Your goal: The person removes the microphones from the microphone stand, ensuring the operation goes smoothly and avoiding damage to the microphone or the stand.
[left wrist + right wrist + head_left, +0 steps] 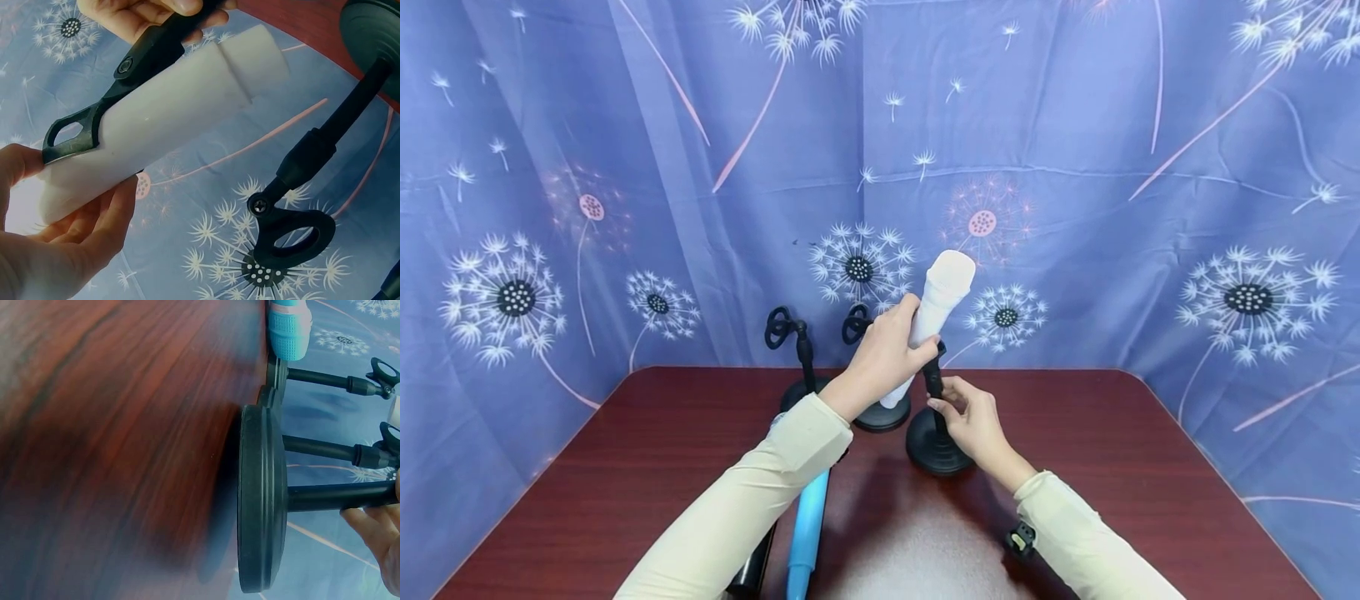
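A white microphone (946, 287) leans up to the right in the head view, gripped by my left hand (883, 346). The left wrist view shows the ring-shaped clip (72, 134) of a black microphone stand around its body, with my left thumb and fingertips at that end. My right hand (973, 421) holds this stand by its upright pole (337, 497), thumb and fingers around it. Below the hand is the stand's round base (938, 454), seen edge-on (262, 506) in the right wrist view.
Two more black stands with ring clips (778, 327) stand behind, to the left. Under my left forearm lie a light-blue microphone (808, 517) and a dark cylindrical thing (752, 571), partly covered. A patterned blue cloth (1075, 250) hangs behind the brown table (1112, 450).
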### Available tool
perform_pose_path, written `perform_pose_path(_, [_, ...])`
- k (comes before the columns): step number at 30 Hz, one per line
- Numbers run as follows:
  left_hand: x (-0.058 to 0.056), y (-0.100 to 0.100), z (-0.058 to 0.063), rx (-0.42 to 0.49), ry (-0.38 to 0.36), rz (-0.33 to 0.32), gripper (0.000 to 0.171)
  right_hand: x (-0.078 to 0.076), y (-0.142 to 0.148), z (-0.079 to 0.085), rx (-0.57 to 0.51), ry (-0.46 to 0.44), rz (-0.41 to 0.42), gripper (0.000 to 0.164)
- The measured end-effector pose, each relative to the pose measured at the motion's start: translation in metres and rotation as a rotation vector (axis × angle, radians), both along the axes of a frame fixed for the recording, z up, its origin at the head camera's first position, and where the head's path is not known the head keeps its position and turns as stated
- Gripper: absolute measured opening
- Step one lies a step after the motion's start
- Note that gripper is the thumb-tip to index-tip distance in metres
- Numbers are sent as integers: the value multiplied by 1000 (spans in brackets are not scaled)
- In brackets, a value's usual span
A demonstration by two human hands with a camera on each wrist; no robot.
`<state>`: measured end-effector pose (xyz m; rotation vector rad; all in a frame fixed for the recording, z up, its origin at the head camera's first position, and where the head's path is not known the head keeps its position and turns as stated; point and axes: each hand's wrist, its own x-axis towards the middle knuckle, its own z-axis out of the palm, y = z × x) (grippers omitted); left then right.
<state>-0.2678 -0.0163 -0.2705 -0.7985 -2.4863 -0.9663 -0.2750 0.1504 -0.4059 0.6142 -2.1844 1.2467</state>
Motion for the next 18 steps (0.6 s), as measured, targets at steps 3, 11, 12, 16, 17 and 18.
perform_pose_path(3, [0,-1,2,0,-8,-18,28,0,0,1,3,-7,7,17])
perform_pose_path(11, [-2,-5,4,1,-28,-71,31,0,3,2,7,-12,27,17])
perform_pose_path(12, [-2,-6,5,1,-34,-75,31,0,3,2,5,-14,29,16])
perform_pose_path(16, [0,-9,6,-8,-73,-88,35,1,3,2,3,-35,37,14])
perform_pose_path(17, [0,-9,7,-12,-83,-90,36,1,3,2,6,-43,39,14])
perform_pose_path(18, [0,-10,7,-18,-92,-93,36,1,4,2,11,-50,42,14])
